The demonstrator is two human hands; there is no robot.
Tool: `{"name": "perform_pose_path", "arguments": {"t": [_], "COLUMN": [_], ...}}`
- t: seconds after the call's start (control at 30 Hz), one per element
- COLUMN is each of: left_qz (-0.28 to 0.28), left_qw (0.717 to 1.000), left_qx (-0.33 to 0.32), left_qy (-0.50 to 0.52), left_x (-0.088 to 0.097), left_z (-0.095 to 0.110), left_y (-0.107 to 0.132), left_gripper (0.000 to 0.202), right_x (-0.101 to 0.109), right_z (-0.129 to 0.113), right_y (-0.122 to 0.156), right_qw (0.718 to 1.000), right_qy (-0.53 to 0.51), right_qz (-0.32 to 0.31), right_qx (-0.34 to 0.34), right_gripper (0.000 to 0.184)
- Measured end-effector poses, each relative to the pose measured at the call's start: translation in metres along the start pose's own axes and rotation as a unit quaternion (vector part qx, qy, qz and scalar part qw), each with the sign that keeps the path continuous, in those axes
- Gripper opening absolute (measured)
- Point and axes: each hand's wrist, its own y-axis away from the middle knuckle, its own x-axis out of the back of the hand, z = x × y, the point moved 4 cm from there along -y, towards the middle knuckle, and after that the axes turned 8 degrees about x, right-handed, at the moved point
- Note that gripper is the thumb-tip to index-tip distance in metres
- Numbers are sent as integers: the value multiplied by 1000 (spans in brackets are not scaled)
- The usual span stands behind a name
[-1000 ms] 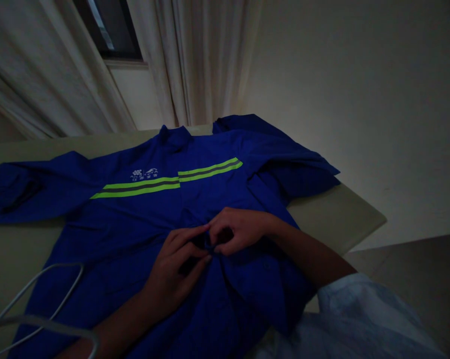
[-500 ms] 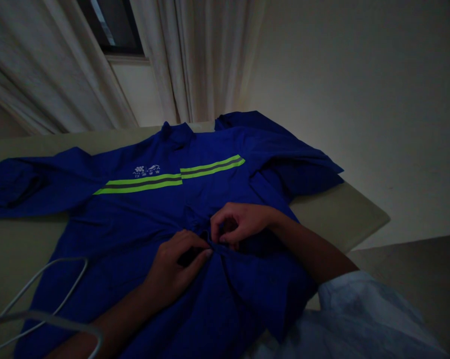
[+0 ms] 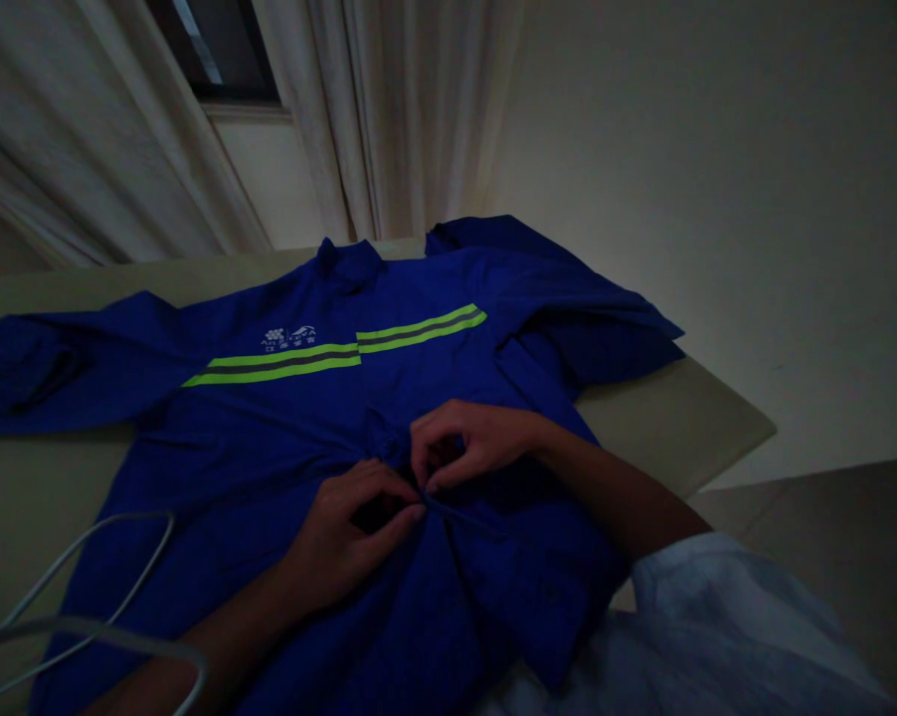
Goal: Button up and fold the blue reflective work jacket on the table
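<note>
Right hand [image 3: 467,447] edged toward left hand [image 3: 351,522]; both pinched on blue shirt placket [image 3: 455,519].

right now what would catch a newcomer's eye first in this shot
The neon yellow-green reflective stripes across the chest of the blue work shirt stand out first, under a small white logo. Lower down, the left hand and right hand meet at the shirt's front edge.

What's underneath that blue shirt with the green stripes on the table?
A pale tabletop lies under the blue work shirt, showing past the shirt's edges near the collar and sleeves. Directly beneath the shirt, the surface is covered, so anything lying there cannot be seen.
</note>
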Motion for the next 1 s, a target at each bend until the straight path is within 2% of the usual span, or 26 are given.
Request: {"name": "perform_pose_path", "arguments": {"t": [0.23, 0.33, 0.43, 0.6, 0.8, 1.0], "left_qz": [-35, -64, -93, -102, -139, -122], "left_qw": [984, 973, 964, 957, 942, 960], "left_qx": [163, 202, 214, 248, 250, 223], "left_qy": [66, 97, 125, 110, 176, 117], "left_x": [0, 1, -1, -3, -6, -2], "left_z": [-2, 4, 8, 4, -1, 6], "left_y": [1, -1, -2, 1, 1, 0], "left_gripper": [16, 17, 20, 31, 25, 21], "right_x": [-6, -10, -12, -13, -9, -7], "right_z": [1, -3, -7, -6, 0, 5], "right_y": [1, 0, -1, -1, 1, 3], "right_qw": [998, 997, 997, 997, 999, 999], "right_qy": [51, 58, 65, 64, 18, -31], "right_qz": [41, 43, 41, 33, 25, -13], "right_qx": [-23, -14, -2, -5, -22, -30], "right_gripper": [12, 10, 10, 10, 21, 31]}}
